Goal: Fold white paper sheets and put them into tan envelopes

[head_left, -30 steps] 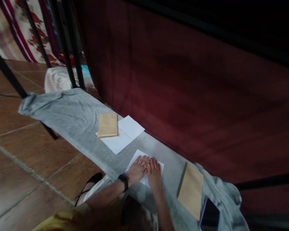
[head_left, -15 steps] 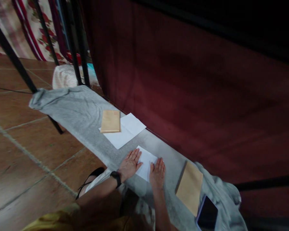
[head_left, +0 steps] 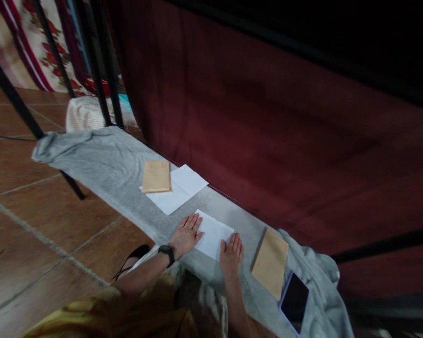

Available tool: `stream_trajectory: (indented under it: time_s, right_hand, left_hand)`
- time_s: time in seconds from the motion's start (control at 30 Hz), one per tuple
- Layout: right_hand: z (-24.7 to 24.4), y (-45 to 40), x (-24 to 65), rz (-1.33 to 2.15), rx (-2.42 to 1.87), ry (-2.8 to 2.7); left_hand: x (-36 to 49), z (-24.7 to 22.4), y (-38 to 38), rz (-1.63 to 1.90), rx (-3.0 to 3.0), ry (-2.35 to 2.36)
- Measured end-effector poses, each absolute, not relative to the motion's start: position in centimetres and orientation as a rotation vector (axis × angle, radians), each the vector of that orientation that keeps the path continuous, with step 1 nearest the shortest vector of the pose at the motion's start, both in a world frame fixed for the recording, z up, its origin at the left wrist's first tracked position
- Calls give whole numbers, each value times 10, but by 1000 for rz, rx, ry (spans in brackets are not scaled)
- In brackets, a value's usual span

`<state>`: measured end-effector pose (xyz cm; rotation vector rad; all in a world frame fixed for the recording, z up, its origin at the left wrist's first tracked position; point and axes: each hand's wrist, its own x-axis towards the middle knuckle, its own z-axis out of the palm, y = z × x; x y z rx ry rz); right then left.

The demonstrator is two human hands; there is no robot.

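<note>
Left hand (head_left: 185,237) laid flat, fingers extended, at left edge of sheet (head_left: 214,236), lower centre of frame; right hand (head_left: 231,254) laid likewise at right edge, hands apart. Envelope (head_left: 157,176) seen on paper (head_left: 186,186), left of centre; phone (head_left: 294,300) seen lower right.

At five o'clock in my view, a dark-screened phone (head_left: 294,300) lies on the grey cloth (head_left: 326,293). A dark red curtain (head_left: 268,122) hangs across my two o'clock. Toward ten I see flowered fabric (head_left: 52,61) behind black bars (head_left: 108,63), and a pale bundle (head_left: 84,114) on the brown tiled floor (head_left: 24,263).
</note>
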<state>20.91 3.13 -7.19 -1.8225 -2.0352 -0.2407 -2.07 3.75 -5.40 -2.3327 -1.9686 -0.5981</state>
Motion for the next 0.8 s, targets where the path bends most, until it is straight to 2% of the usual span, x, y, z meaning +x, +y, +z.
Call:
stream_trajectory:
  time_s: [0.2, 0.43, 0.8]
  right_hand:
    - [-68, 8, 209, -114, -1810, -2004]
    - [-53, -10, 206, 10, -1830, -2162]
    - [-37, -13, 198, 127, -1753, -1944]
  left_hand:
    - [-22, -52, 38, -639, -2353, -1986]
    - [-23, -45, 37, -522, -2358, -2011]
    - [-31, -43, 44, -359, -2385, -2008]
